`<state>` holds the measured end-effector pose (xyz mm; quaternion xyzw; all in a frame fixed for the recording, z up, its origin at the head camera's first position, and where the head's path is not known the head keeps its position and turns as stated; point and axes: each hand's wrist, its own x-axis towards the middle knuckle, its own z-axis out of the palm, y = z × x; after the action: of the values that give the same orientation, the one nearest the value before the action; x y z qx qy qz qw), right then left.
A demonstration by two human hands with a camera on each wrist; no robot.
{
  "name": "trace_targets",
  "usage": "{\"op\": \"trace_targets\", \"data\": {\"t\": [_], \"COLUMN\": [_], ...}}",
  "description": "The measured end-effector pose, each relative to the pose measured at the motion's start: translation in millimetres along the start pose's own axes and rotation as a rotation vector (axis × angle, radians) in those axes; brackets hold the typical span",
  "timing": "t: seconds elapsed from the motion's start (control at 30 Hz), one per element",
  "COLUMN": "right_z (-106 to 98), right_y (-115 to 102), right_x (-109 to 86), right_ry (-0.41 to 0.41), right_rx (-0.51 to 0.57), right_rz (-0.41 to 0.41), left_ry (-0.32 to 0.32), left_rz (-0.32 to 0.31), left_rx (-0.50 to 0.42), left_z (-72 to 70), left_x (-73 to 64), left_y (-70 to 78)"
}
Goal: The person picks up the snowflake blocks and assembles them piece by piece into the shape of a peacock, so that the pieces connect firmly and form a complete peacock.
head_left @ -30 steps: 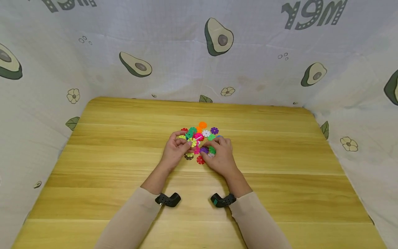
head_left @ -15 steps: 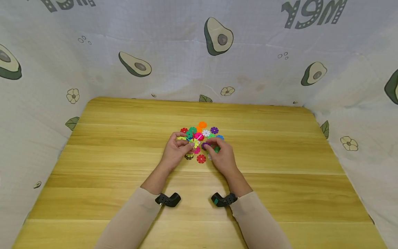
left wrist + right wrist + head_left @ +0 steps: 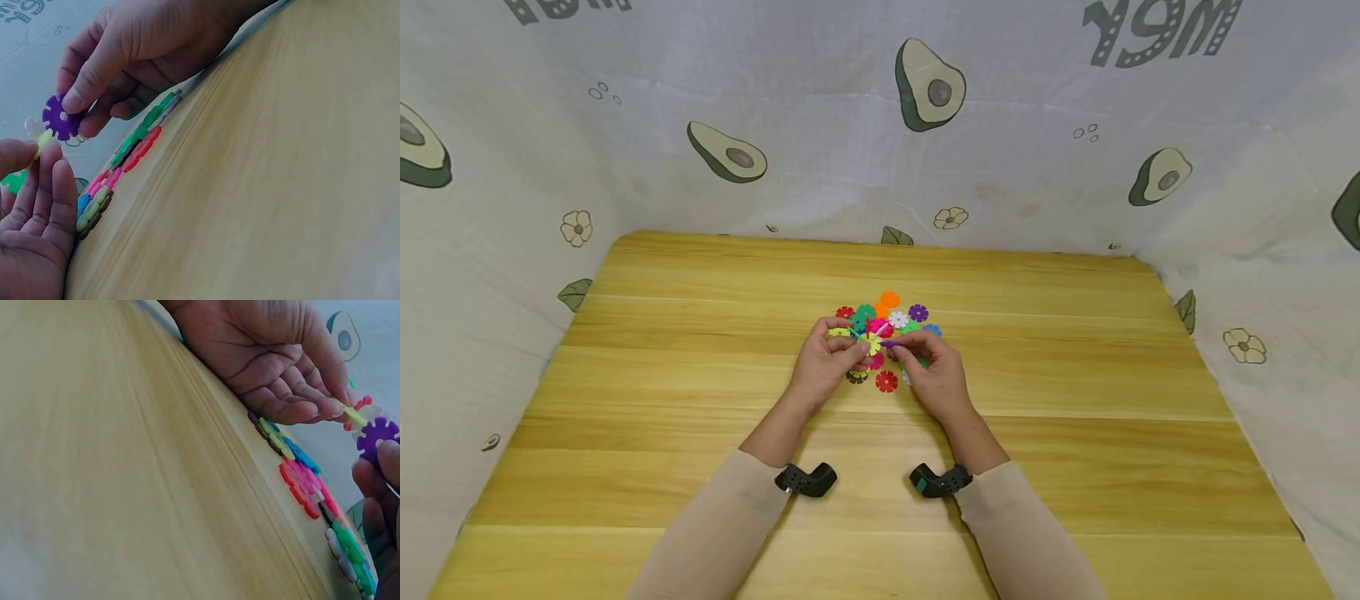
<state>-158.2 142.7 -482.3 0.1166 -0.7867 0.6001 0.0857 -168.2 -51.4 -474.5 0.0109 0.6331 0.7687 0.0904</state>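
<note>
My left hand (image 3: 826,360) pinches a yellow notched snowflake disc (image 3: 873,343) between thumb and fingers. White, green and red discs show joined around the yellow one; in the left wrist view the green disc (image 3: 14,181) pokes out behind the thumb, and in the right wrist view the red disc (image 3: 359,411) stands edge-on. With thumb and fingertips my right hand (image 3: 937,372) grips a purple snowflake disc (image 3: 60,117). Its notched rim is right at the yellow disc's edge. Both hands are raised over the loose discs.
Several loose snowflake discs lie in a loose pile under and beyond the hands, among them a red disc (image 3: 886,382), an orange disc (image 3: 890,299) and another purple disc (image 3: 918,313). They rest on a wooden table (image 3: 1060,350), with a printed cloth (image 3: 820,100) hanging behind.
My right hand has lifted the purple disc from the pile, brought it left to the yellow disc and turned it edge-on to the head view. My left hand has barely moved.
</note>
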Motion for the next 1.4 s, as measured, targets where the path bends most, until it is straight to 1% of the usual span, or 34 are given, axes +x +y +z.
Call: {"op": "trace_targets", "data": {"t": [0.13, 0.23, 0.33, 0.4, 0.57, 0.63, 0.83, 1.0, 1.17, 1.27, 1.33, 1.4], "right_z": [-0.3, -0.3, 0.1, 0.4, 1.4, 1.6, 1.4, 0.8, 0.1, 0.6, 0.6, -0.2], "right_y": [0.7, 0.7, 1.5, 2.0, 3.5, 3.3, 1.7, 2.4, 1.6, 1.3, 0.9, 0.2], "right_x": [0.3, 0.9, 1.4, 1.5, 2.0, 2.3, 2.0, 2.8, 3.1, 2.8, 2.2, 1.6], "right_ry": [0.006, 0.013, 0.018, 0.023, 0.043, 0.042, 0.025, 0.022, 0.017, 0.009, 0.002, 0.004], "right_rx": [-0.095, -0.165, -0.202, -0.196, -0.12, -0.11, -0.138, -0.167, -0.204, -0.189, -0.176, -0.18], "right_rz": [-0.074, -0.144, -0.201, -0.221, -0.213, -0.218, -0.239, -0.282, -0.314, -0.286, -0.242, -0.181], "left_ry": [0.004, 0.0, -0.004, -0.003, 0.012, 0.013, 0.0, -0.017, -0.053, -0.069, -0.074, -0.076], "left_rz": [0.008, 0.016, 0.024, 0.028, 0.031, 0.032, 0.041, 0.042, 0.035, 0.051, 0.064, 0.071], "left_rx": [-0.004, -0.013, -0.019, -0.019, -0.016, -0.013, 0.018, 0.102, 0.177, 0.207, 0.212, 0.207], "left_z": [0.0, 0.0, 0.0, 0.1, 0.3, 0.3, -0.1, -1.2, -1.7, -1.5, -1.0, -0.6], "left_x": [1.0, 1.6, 1.7, 1.8, 1.7, 1.6, 1.4, 1.5, -0.2, -0.2, -0.3, -0.4], "left_y": [-1.3, -2.3, -3.4, -4.0, -4.4, -4.3, -4.6, -3.3, -1.9, -2.7, -2.9, -3.3]}}
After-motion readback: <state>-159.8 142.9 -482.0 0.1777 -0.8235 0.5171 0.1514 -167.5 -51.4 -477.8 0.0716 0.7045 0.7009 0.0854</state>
